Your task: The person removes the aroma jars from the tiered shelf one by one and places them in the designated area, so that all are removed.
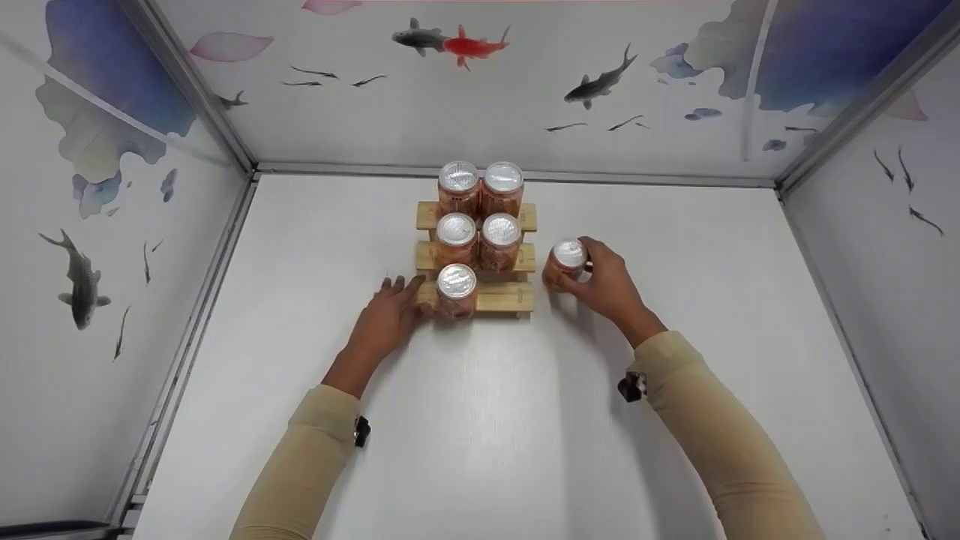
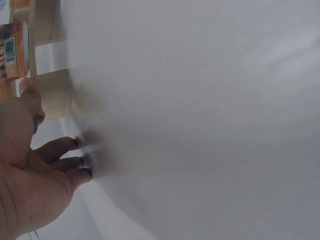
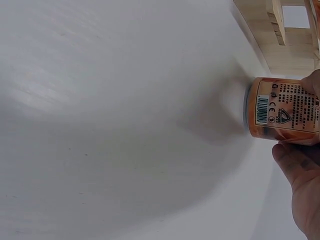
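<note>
A stepped wooden rack carries cans with silver lids and orange sides. Two cans stand on its back step, two on the middle step, and one can at the left of the front step. My left hand grips the front step's left end between thumb and index finger, beside that can. In the left wrist view, its other fingers extend down to the table. To the right of the rack, my right hand holds another can by its sides, upright and low over the table; its printed label shows a barcode.
The white table has a metal-edged back wall close behind the rack. Side walls painted with fish stand at left and right. Long sleeves cover both forearms, with a small black device at each wrist.
</note>
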{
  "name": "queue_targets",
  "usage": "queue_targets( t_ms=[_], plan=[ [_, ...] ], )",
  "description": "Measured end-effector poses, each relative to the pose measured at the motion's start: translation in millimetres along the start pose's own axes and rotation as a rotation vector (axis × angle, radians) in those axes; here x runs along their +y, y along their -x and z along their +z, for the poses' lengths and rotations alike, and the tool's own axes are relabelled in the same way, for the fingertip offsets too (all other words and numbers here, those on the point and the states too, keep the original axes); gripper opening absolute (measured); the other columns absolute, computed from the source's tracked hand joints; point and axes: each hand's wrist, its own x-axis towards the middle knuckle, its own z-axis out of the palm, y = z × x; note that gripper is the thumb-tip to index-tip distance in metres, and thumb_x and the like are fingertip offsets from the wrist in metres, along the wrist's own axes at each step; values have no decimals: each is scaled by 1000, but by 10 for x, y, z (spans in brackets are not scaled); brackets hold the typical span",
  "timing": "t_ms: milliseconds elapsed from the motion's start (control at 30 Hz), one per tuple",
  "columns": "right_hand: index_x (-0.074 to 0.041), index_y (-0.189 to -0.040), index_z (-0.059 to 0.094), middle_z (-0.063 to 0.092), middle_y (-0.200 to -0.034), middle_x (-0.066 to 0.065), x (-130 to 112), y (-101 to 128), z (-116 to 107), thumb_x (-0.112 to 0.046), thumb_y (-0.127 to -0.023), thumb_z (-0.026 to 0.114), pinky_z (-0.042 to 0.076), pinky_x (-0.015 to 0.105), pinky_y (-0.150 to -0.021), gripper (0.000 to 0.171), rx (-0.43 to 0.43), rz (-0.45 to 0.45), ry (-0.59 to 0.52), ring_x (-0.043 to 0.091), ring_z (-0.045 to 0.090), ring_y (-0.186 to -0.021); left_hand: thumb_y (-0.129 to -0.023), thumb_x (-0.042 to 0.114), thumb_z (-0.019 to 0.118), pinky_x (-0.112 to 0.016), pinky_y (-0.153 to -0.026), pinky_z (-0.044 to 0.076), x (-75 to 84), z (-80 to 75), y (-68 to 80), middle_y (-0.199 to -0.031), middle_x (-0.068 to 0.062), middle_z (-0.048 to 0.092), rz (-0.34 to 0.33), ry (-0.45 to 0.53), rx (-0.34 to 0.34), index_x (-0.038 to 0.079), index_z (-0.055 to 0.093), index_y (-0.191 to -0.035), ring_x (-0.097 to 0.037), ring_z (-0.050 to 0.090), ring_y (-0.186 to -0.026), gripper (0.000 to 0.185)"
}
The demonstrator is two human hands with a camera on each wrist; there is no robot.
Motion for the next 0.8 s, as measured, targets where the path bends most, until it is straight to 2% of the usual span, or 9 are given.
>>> queue_targets(
  t_ms=[433,600,800],
  plan=[
    [3,-160,48,57,-155,27,-52,55,-92,-39,-97,86,53,62,-117,85,41,-32,118,44,60,-143,-116,33,58,-68,-133,31,15,14,-3,-173,-32,38,21,-16,16,17,43,-172,-53,29,-166,60],
    [0,-164,45,52,-162,26,-132,69,-148,-38,-98,86,45,64,-125,87,53,-48,140,47,54,-152,-116,33,58,-71,-130,33,-28,32,-10,-171,-34,41,43,-4,41,17,46,-170,-56,32,-164,58],
    [-4,-166,44,52,-164,23,-306,120,-155,-40,-99,84,47,64,-124,86,56,-90,150,46,55,-152,-116,40,57,-70,-133,29,-2,15,-1,-173,-32,38,19,13,23,16,45,-170,-55,28,-166,61]
  ],
)
